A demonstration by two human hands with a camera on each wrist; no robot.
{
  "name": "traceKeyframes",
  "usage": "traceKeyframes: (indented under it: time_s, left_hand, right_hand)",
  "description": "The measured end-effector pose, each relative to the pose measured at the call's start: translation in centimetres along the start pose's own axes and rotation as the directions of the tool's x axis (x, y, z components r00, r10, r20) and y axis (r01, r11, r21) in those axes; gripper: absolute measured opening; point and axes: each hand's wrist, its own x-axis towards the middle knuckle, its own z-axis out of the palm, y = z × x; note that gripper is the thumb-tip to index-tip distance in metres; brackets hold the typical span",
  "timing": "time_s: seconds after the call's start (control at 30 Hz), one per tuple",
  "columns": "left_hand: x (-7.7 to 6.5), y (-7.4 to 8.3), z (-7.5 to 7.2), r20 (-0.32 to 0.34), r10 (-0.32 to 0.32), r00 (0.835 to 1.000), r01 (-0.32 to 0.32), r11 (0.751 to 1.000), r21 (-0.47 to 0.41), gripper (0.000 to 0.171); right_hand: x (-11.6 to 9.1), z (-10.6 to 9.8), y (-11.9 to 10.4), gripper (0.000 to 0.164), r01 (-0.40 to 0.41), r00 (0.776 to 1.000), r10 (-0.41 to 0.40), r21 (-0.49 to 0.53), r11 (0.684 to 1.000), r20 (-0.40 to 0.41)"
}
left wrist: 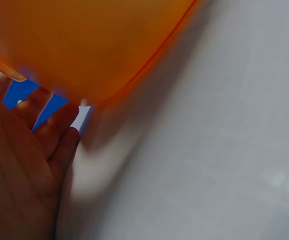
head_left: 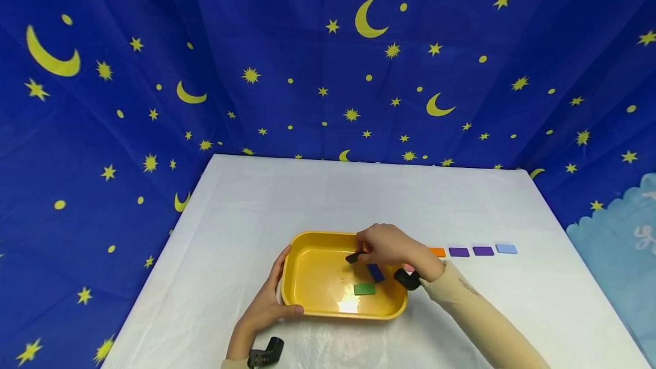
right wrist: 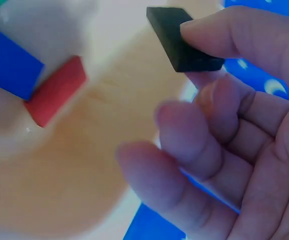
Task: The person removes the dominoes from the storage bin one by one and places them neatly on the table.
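Observation:
A yellow plastic tray [head_left: 318,312] sits on the table. My left hand [head_left: 269,300] holds its left end, thumb at the front rim and fingers along the side; in the left wrist view the fingertips [left wrist: 67,112] meet the tray's edge. Over the tray's right half, my right hand [head_left: 386,244] pinches a black domino block [right wrist: 177,42] between thumb and finger, the other fingers loosely bent. Below it inside the tray lie a blue block [head_left: 376,273], a green block [head_left: 364,289] and a red block [right wrist: 57,92], the red one mostly hidden by the hand in the head view.
Right of the tray, a row of blocks lies on the white table [head_left: 287,192]: an orange block [head_left: 437,252], two purple blocks [head_left: 459,252] and a light blue block [head_left: 506,249]. A pink block [head_left: 408,268] shows partly by my right wrist. Blue star-patterned cloth [head_left: 307,44] hangs behind.

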Motion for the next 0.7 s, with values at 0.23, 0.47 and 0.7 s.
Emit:
traceKeyframes:
  time_s: [0.23,0.47,0.7]
  left_hand:
    - [0.1,0.0,0.1,0.003,-0.006,1.000,0.006,1.000,0.004,0.118]
    - [0.0,0.1,0.1,-0.011,-0.035,0.999,0.035,0.999,-0.007,0.116]
    - [0.0,0.1,0.2,-0.021,-0.053,0.998,0.053,0.999,0.004,0.117]
  right_hand:
    - [-3.3,-1.3,2.4,0.010,-0.013,0.986,0.066,0.325,0.946,-0.154]
    - [-7.6,-0.7,5.5,0.017,-0.161,0.884,0.386,0.604,0.780,-0.263]
    - [-11.5,1.7,8.2,0.040,-0.336,0.691,0.680,0.724,0.602,-0.246]
